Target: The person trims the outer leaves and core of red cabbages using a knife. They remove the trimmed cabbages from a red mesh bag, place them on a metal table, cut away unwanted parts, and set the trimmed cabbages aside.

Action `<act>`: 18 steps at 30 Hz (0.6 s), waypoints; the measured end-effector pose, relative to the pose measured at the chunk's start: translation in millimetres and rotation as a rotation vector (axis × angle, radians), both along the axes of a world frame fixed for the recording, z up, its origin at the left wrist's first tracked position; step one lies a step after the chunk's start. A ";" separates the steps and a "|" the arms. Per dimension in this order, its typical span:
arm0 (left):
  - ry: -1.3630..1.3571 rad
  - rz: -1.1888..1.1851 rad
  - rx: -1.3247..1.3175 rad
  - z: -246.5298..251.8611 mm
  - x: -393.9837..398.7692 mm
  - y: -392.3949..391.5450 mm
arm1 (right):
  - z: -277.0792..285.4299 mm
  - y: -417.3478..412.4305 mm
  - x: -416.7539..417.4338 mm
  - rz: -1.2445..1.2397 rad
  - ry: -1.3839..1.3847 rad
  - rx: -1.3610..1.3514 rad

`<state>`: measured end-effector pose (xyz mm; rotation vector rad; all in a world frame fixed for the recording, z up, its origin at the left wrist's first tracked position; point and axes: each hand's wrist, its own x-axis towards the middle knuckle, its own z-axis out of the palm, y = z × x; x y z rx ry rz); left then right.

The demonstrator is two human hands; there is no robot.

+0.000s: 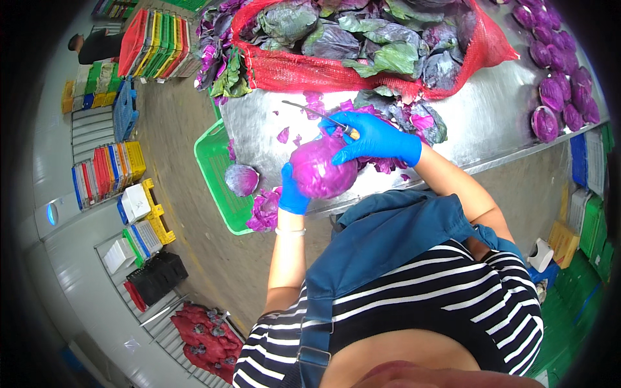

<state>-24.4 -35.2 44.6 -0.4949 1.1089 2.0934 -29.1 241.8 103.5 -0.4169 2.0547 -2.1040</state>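
A peeled, glossy red cabbage (pixel 324 169) is held between both hands above the near edge of the metal table (pixel 490 114). Blue-gloved, my left hand (pixel 293 191) grips its left side. My right hand (pixel 376 138), gloved too, rests its fingers on the upper right of the cabbage and also holds a knife (pixel 320 114). The blade points to the upper left; part of the wooden handle shows between the fingers. Loose purple leaves (pixel 388 162) lie beneath and beyond the right hand. Where the left fingertips press is hidden behind the cabbage.
A red mesh sack (pixel 296 72) full of untrimmed cabbages spans the far side. Peeled cabbages (pixel 553 92) line the right end. At left, a green crate (pixel 213 179) holds purple leaves and a cabbage (pixel 241 180). Stacked crates (pixel 155 43) and a person (pixel 99 46) are farther off.
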 end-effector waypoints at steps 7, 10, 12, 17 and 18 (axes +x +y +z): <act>-0.040 -0.138 -0.074 -14.1 15.0 -10.4 | -6.1 20.5 17.9 0.135 -0.261 -0.139; -0.122 -0.022 -0.104 -19.1 10.5 1.1 | -0.3 39.0 24.6 0.005 -0.276 -0.211; -0.148 -0.062 0.065 -24.5 6.4 -3.1 | 8.3 41.8 21.5 -0.014 -0.101 0.029; -0.109 -0.228 -0.007 3.6 -1.5 12.7 | 0.2 12.9 26.3 0.075 0.074 0.170; -0.114 -0.237 -0.027 5.1 -1.9 13.6 | 3.9 16.1 24.7 0.122 0.001 0.167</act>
